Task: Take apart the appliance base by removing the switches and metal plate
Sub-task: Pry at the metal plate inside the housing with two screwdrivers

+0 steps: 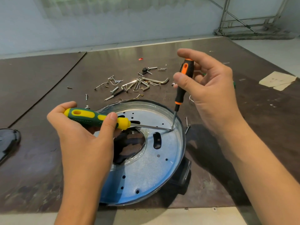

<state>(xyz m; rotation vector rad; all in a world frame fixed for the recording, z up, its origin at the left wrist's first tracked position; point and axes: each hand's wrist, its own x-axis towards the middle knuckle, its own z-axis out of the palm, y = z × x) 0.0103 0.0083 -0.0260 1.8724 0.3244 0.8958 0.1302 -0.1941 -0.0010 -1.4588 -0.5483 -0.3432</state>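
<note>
On the dark table (48, 88) in front of us, the round appliance base (184, 174) lies close to the near edge, its black shell showing at the right side. The metal plate (151, 169) sits inside the base; it is shiny and dotted with small holes, with a large round opening (129, 143) in its middle.

Our left hand (84, 132) grips the green and yellow screwdriver (90, 118), fingers wrapped under the handle and thumb pressed on top. Its shaft runs almost flat across the plate toward the far right rim. Our right hand (209, 88) pinches the black and orange screwdriver (183, 82) between thumb and curled fingers, with the forefinger arched over the handle's end. This tool stands nearly upright, leaning a little. The two tips meet at one spot on the plate, just inside the rim; we cannot tell what sits under them.

Beyond the base we see a scatter of loose screws (113, 90) and a bunch of hex keys (146, 84). Two more screws (187, 125) lie just beside the base on the right. A glossy black part (8, 142) rests at the table's left edge, and a scrap of paper (277, 80) lies far right
</note>
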